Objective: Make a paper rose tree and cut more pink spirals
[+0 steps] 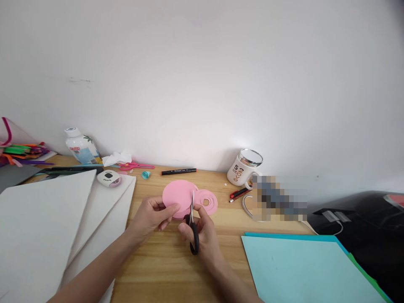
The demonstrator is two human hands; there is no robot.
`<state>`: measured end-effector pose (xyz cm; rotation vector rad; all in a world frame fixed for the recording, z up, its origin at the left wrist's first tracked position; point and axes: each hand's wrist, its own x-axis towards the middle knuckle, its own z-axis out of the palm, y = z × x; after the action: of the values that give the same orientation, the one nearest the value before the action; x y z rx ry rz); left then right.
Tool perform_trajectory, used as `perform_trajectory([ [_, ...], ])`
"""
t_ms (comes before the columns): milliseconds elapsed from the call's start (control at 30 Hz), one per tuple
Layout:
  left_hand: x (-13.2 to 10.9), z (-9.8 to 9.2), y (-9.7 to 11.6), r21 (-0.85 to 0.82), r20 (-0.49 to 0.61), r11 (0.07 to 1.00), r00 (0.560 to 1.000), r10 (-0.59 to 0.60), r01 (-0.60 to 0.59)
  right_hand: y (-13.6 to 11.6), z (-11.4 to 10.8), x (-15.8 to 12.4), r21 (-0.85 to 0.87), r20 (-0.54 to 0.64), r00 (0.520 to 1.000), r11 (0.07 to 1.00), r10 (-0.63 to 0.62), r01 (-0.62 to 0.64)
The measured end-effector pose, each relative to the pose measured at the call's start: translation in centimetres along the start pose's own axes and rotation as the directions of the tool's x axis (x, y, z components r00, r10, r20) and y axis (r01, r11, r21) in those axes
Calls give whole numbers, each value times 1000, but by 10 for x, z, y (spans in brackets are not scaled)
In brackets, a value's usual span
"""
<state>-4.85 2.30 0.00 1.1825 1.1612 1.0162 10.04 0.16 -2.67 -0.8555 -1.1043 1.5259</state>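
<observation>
Between the thumb and fingers of my left hand (157,214) is a round piece of pink paper (177,195), held up above the wooden table. My right hand (203,231) grips black-handled scissors (193,235), their blades pointing up along the right edge of the pink circle. Whether the blades are on the paper or just beside it, I cannot tell. Behind and to the right lies a pink spiral-cut paper piece (213,202) with a hole in its middle. Part of it is hidden by the circle and my right hand.
White sheets (41,219) cover the left side, with a correction-tape dispenser (109,178) on them. Along the wall stand a white bottle (82,147), pink scissors (139,166), a black marker (179,171) and a lidded mug (241,170). Light blue paper (303,269) lies right.
</observation>
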Motion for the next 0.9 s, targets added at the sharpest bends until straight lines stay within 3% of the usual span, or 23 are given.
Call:
perform_trajectory([
  [633, -1, 0, -1, 51, 55, 999, 998, 11, -14, -4, -1, 2, 43, -7, 1000, 999, 0, 0],
  [900, 0, -1, -3, 81, 27, 997, 1000, 10, -12, -5, -1, 2, 39, -29, 1000, 999, -2, 3],
])
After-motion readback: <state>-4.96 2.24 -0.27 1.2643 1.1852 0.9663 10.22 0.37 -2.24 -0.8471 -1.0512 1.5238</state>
